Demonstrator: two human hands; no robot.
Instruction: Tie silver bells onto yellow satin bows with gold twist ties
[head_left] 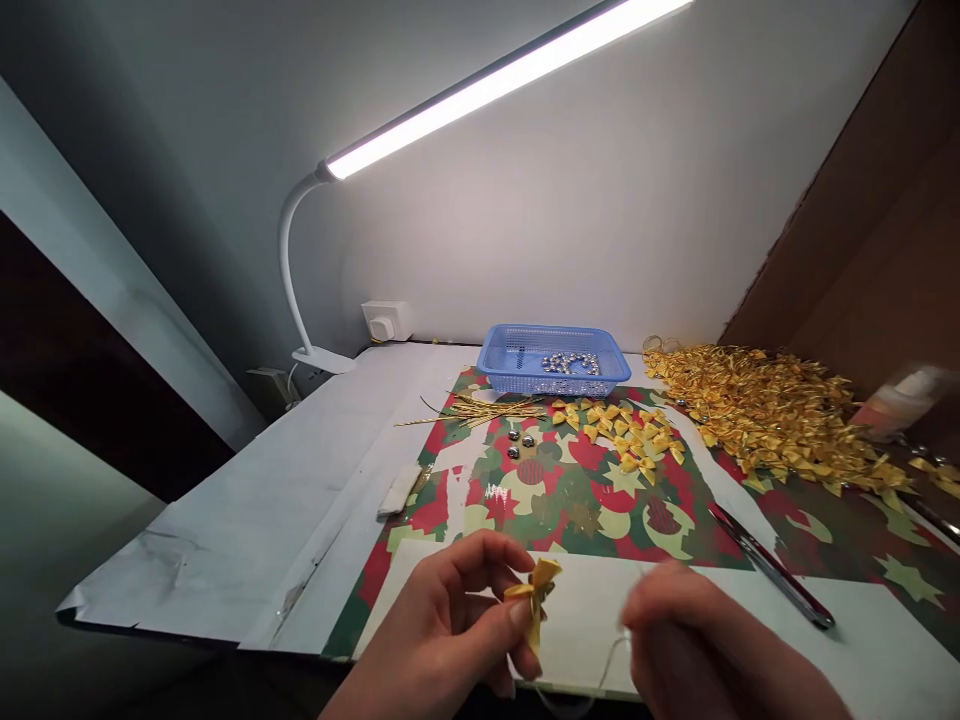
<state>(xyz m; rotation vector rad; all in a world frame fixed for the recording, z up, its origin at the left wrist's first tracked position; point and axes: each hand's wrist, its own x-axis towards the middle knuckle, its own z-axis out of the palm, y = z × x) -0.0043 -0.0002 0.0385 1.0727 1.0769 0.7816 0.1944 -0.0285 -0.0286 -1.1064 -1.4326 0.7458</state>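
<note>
Between the thumb and fingers of my left hand (465, 620) is a small yellow ribbon bow (537, 598), held above the front edge of the table. Something dark and shiny shows behind its loops, too hidden to name. To the right, my right hand (705, 635) is closed in a pinch and smeared a little by motion. From its fingertips a thin pale thread (611, 655) hangs and curves down toward the left hand. Under both hands lies a white sheet (585, 580). Tweezers (772, 565) rest on the sheet's right part, beside my right hand.
A blue basket (555, 380) with silver bells (570, 364) stands at the back. In front lie gold twist ties (487, 408), several yellow bows (626, 430) and three loose bells (514, 452). A large heap of yellow bows (780, 410) fills the right. A lamp (289, 250) clips on at left.
</note>
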